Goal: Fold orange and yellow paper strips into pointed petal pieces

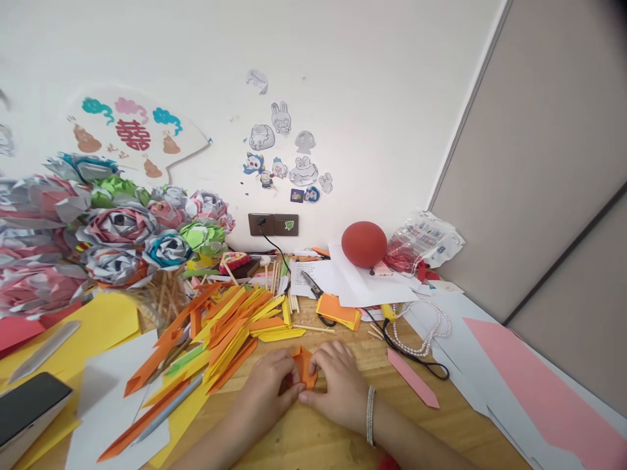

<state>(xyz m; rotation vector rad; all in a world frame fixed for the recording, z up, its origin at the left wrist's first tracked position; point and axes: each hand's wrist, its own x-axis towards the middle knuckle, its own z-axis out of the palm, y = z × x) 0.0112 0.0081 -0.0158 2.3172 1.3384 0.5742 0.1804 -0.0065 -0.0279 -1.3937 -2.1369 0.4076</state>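
Note:
Between my hands, just above the wooden table, is a piece of folded orange paper (304,365). My left hand (273,378) pinches its left side, thumb low and fingers curled. On its right side my right hand (339,382) grips the paper with thumb and bent fingers; a sparkly bracelet circles that wrist. Both thumb tips nearly meet at the paper's lower edge. Parts of the paper are hidden behind the fingers. Left of my hands lies a pile of folded orange and yellow paper strips (235,320). A folded pink strip (412,378) lies to the right.
Many paper flowers (122,228) crowd the left. Behind my hands are a stack of orange and yellow paper (337,310), scissors (311,284) and a red balloon (364,244). A pearl string (443,326) and black cable (416,359) lie right. A phone-like black object (34,408) sits front left.

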